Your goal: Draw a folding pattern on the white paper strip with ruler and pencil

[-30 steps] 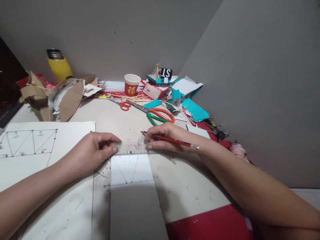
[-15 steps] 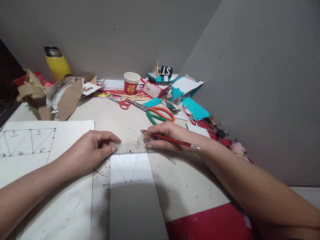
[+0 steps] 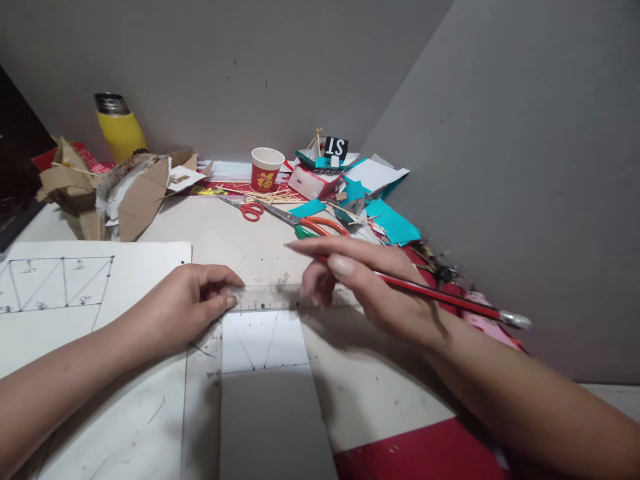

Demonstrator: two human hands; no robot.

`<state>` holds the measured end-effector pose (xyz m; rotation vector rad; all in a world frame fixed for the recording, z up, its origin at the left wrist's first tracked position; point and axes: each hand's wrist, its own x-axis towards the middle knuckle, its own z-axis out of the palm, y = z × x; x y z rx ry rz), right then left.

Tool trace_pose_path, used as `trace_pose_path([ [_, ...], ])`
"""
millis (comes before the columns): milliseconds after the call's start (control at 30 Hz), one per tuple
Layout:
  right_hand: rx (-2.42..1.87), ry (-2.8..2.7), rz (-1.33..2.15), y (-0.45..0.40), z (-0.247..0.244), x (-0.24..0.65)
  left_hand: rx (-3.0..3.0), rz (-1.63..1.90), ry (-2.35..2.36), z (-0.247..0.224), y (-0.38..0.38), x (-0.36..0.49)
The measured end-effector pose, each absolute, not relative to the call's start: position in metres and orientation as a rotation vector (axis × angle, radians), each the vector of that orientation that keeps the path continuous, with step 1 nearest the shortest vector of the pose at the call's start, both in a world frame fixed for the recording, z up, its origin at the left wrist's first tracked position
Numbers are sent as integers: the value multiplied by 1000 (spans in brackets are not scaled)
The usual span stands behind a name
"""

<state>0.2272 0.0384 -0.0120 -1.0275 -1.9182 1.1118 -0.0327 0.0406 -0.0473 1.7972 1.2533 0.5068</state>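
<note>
My left hand pinches the left end of a clear ruler between thumb and fingers. The ruler lies across the top of a strip of white card, which carries pencilled slanting lines and a cross line with dots. Over the ruler's right part, my right hand is closed on a red and black pencil, slightly smeared by motion. The pencil's silver end points right; its tip is hard to make out among the fingers. Left of the card, a paper sheet bears a drawn row of triangles.
Large scissors and small red scissors lie beyond the ruler. A paper cup, wooden sticks, teal card scraps, folded cardboard and a yellow bottle line the back by the grey wall. A red surface shows at lower right.
My right hand has let go of the ruler's right end and risen toward me and to the right, with the pencil in its fingers. My left hand stays on the ruler.
</note>
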Motion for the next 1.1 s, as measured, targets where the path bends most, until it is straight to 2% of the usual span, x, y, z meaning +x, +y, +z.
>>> trace_pose_path([
  [67, -961, -1874, 1295, 29, -17, 221, 1806, 496, 1247, -47, 40, -33],
  [167, -906, -1932, 1322, 26, -29, 215, 1817, 488, 1233, -49, 41, -33],
  [267, -1050, -1939, 1345, 26, -40, 211, 1826, 514, 1231, -52, 41, -33],
  [467, -1168, -1935, 1137, 24, -54, 204, 1831, 538, 1241, -52, 41, -34],
  [1100, -1098, -2009, 950, 19, -54, 202, 1846, 516, 1215, -54, 42, -34],
])
